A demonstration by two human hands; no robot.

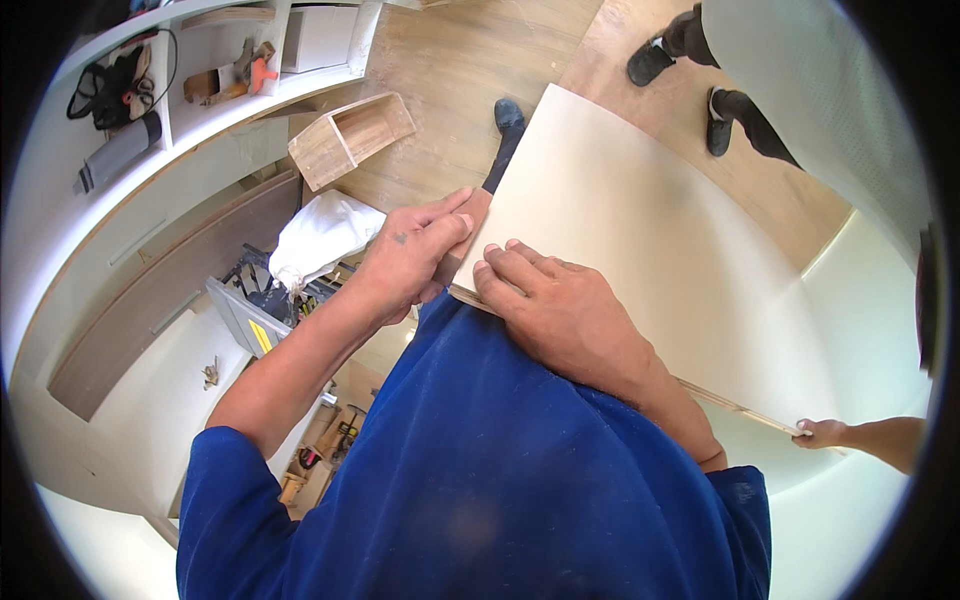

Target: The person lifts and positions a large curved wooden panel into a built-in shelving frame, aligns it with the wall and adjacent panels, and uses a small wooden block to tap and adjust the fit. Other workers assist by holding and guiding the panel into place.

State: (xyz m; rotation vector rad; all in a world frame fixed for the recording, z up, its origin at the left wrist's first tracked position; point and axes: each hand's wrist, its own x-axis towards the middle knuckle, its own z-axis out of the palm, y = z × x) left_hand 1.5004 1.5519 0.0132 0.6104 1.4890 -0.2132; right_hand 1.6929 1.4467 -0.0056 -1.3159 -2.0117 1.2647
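A large cream-white panel (640, 230) with a thin plywood-like edge stretches from my waist off to the right. My left hand (410, 250) is closed around a narrow reddish-brown block (478, 212) and holds it against the panel's left edge. The lower part of the block is partly hidden by my fingers. On the panel's near left corner, my right hand (550, 305) lies palm down with fingers stretched out. Another person's hand (820, 433) grips the panel's near right corner.
White shelving (215, 70) with tools curves along the left. An open wooden box (350, 138) and a white cloth bag (320, 238) are left of the panel. A grey table saw-like machine (245, 315) stands below the bag. Another person's shoe (650, 62) shows beyond the panel.
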